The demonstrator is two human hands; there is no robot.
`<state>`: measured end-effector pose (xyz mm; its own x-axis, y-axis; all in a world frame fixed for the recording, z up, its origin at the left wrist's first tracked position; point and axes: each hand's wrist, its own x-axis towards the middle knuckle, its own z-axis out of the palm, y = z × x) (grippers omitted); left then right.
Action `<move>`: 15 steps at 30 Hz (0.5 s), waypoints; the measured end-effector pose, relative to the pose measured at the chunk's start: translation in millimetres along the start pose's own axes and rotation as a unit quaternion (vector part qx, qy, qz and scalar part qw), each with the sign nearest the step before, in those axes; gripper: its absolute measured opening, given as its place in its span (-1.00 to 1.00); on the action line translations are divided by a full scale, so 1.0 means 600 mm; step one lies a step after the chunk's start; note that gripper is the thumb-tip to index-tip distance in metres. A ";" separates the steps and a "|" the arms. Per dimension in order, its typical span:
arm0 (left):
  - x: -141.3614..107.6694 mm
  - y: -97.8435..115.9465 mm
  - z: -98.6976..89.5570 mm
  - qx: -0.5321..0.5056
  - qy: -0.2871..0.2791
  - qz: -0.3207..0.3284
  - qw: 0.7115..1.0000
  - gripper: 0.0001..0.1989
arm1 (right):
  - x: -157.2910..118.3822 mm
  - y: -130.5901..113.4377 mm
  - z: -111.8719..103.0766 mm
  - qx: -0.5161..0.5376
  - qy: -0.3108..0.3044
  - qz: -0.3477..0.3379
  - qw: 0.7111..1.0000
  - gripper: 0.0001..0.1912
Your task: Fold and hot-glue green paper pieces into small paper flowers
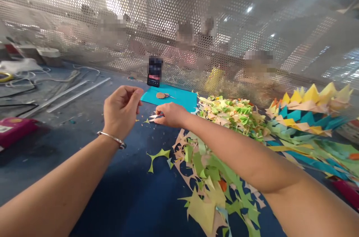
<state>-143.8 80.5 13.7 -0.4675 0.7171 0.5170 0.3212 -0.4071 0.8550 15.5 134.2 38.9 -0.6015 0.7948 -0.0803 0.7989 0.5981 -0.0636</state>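
Note:
My left hand (122, 106) is raised over the dark blue table (126, 192), a silver bangle (112, 138) at its wrist. Its fingers are pinched together; whatever may be between them is too small to make out. To its right, my right hand (169, 113) is closed on small scissors (157, 116), whose blades point left, near a tiny green scrap (147, 121) on the table. Just beyond the right hand lies a turquoise sheet (182, 98) with a round brown piece (160, 95) on it.
Paper offcuts (207, 207) and a heap of small cut pieces (232, 111) lie at the right, beside stacked zigzag strips (311, 102). A phone (154, 72) stands at a perforated screen (168, 5). Rods (78, 95) and a magenta box (17, 130) are at the left.

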 end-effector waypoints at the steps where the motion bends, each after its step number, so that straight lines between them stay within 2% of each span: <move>1: -0.002 0.002 -0.001 0.002 -0.007 -0.001 1.000 -0.86 | -0.001 0.002 -0.006 -0.006 -0.007 -0.005 1.000 -0.76; 5: -0.014 0.016 -0.005 0.014 -0.029 -0.005 0.999 -0.84 | -0.001 0.016 -0.030 -0.031 -0.031 -0.008 0.999 -0.88; 9: -0.019 0.025 -0.006 0.033 -0.046 -0.005 0.998 -0.82 | 0.016 0.030 -0.041 -0.051 -0.017 0.008 0.999 -0.79; 15: -0.005 0.003 -0.005 0.050 -0.105 -0.048 0.992 -0.90 | 0.038 0.028 -0.053 -0.061 -0.061 -0.008 0.996 -0.78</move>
<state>-144.0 76.0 13.6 -0.3210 0.8564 0.4043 0.3689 -0.2801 0.8863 15.0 165.6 67.4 -0.6036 0.7713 -0.2019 0.7794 0.6241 0.0541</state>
